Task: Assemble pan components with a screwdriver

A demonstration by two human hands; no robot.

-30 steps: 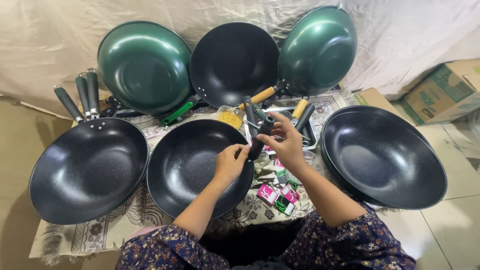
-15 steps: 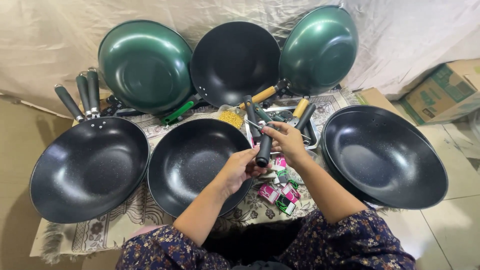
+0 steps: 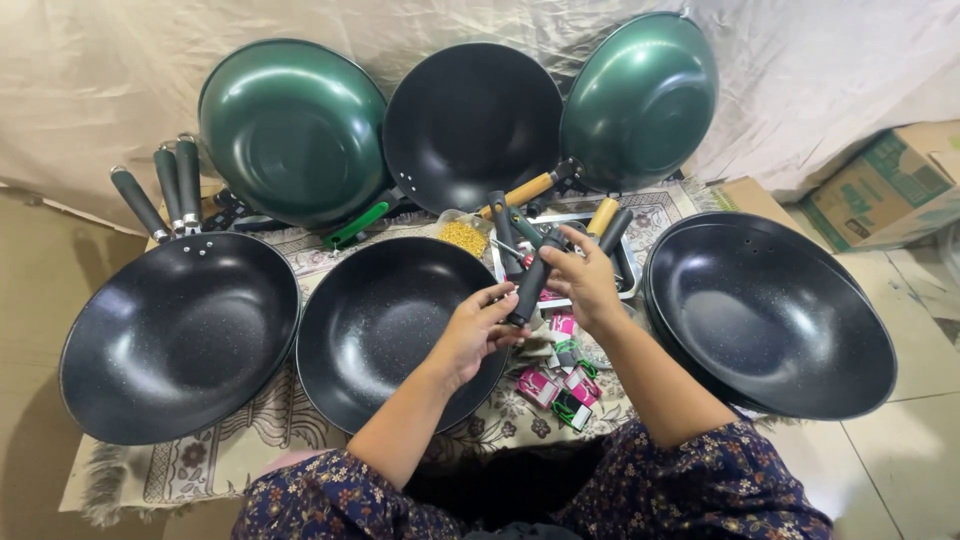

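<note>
Holding a black pan handle with both hands, the person works over the patterned mat. The left hand pinches its lower end and the right hand closes on its upper part. This handle is not yet joined to the middle black wok at the mat's front edge, which shows no handle. More handles wait in a tray. How the handle fastens is hidden by the fingers.

The three woks in front, the left wok, the middle wok and the right wok, are black with fine pale speckles inside. Behind them, two upturned woks are dark green, and the handle in the hands is black. The mat is beige with a dark flower pattern, and the sleeves are dark blue with small flowers.
</note>
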